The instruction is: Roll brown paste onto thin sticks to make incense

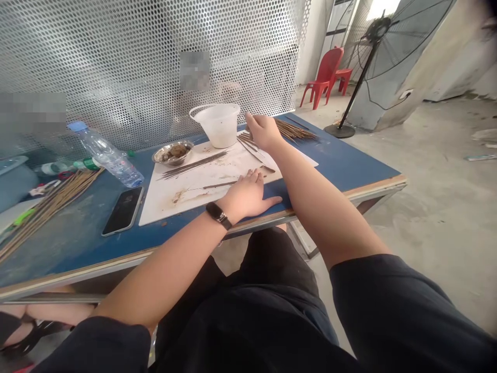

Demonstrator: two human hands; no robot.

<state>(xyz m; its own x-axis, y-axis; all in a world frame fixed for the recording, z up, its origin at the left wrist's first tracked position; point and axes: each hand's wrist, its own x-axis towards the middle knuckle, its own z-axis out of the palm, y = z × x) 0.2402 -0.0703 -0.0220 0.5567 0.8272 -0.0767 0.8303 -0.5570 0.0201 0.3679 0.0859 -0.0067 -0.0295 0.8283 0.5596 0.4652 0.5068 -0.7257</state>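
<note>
The left hand (248, 196) lies open and flat, holding nothing, on the white board (217, 168) at centre; the right hand (264, 132), fingers bent, is over thin sticks (246, 141), its hold unclear

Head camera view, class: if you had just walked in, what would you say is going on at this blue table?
A person leans over a blue table with both bare hands on it. The left hand lies flat on a stained white board, beside a dark stick. The right hand rests over a small bunch of thin sticks at the board's far side. A white plastic tub and a metal bowl of brown stuff stand nearby.
</note>
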